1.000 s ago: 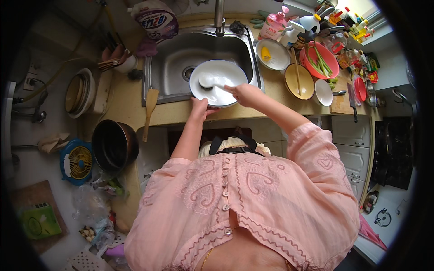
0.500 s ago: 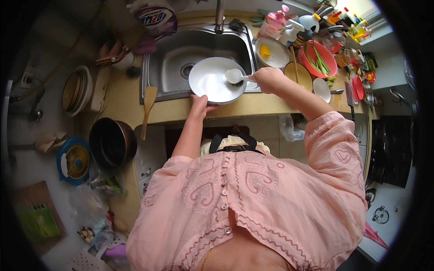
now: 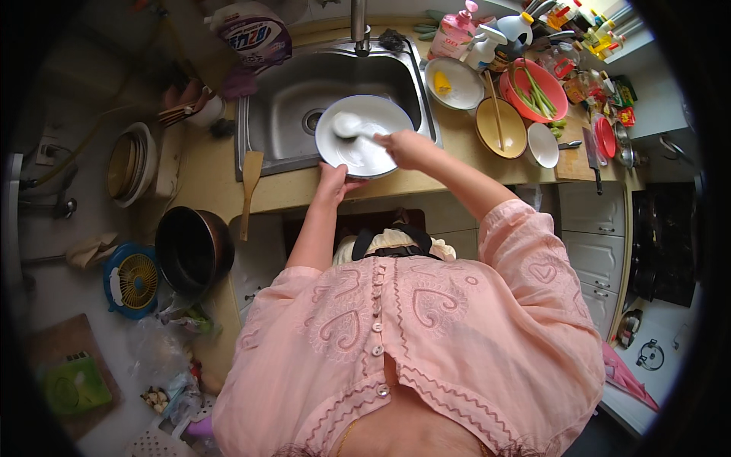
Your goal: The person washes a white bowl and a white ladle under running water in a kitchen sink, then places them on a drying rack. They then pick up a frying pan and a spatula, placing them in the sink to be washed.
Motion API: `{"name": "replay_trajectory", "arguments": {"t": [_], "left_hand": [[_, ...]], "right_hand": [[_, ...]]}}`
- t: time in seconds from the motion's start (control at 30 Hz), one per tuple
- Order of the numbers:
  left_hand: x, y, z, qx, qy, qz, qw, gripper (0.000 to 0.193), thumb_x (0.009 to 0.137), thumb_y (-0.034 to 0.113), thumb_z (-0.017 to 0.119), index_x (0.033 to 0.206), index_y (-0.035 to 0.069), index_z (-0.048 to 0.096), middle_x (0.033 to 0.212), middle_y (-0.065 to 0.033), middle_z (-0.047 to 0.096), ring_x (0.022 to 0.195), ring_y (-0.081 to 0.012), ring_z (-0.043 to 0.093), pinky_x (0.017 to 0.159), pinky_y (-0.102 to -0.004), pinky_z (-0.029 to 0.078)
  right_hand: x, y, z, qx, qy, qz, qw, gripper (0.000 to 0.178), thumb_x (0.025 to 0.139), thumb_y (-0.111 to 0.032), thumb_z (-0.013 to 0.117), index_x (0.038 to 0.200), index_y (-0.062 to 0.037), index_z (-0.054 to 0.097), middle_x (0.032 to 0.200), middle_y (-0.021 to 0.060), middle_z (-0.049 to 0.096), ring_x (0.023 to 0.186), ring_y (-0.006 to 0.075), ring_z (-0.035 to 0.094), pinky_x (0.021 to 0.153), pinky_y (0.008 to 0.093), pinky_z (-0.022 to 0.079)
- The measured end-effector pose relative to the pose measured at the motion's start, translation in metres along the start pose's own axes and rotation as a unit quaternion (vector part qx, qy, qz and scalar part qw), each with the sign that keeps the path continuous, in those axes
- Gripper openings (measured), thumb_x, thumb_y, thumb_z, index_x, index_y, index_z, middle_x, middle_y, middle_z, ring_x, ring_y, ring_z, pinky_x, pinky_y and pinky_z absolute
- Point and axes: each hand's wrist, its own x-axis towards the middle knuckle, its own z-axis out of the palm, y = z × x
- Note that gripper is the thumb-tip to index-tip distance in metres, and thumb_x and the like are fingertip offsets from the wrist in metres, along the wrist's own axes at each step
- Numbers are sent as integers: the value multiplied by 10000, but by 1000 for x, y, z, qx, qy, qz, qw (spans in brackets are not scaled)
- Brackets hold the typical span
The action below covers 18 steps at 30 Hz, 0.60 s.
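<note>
My left hand (image 3: pixel 336 183) grips the near rim of a white plate (image 3: pixel 369 148) held over the steel sink (image 3: pixel 285 99). My right hand (image 3: pixel 403 146) is closed on a pale scrubbing pad (image 3: pixel 348 125) that rests on the plate's left part. Foam covers the pad. The plate is tilted a little toward me, above the sink's front edge.
A wooden spatula (image 3: pixel 250 183) lies on the counter left of the sink. A dark pot (image 3: pixel 192 247) stands at the counter's lower left. Bowls (image 3: pixel 501 126), a red colander (image 3: pixel 537 90) and bottles (image 3: pixel 457 30) crowd the right counter. A knife (image 3: pixel 594 160) lies on a board.
My right hand has swept the pad across the plate from its right side to its left. The left hand has kept its hold on the plate's rim.
</note>
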Motion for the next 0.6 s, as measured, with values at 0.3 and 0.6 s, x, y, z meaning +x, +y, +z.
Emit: {"name": "replay_trajectory", "arguments": {"t": [0.3,0.6], "left_hand": [[-11,2,8,8,91,5,996,557,761,-92,342,1285,69,242,1166,-212,467,931,-347,596,671,-464,578],[-13,20,14,17,62,-36,997,469,765,-77,352,1223,20,386,1070,-204,551,891,-333,614,670,-457,573]], "right_hand": [[-46,5,-11,71,-49,-94,992,394,853,-127,400,1218,-226,514,878,177,618,798,326,604,676,425,472],[-21,10,-10,-65,55,15,996,481,839,-98,446,1296,-248,424,769,111,615,690,285,621,564,390,482]]}}
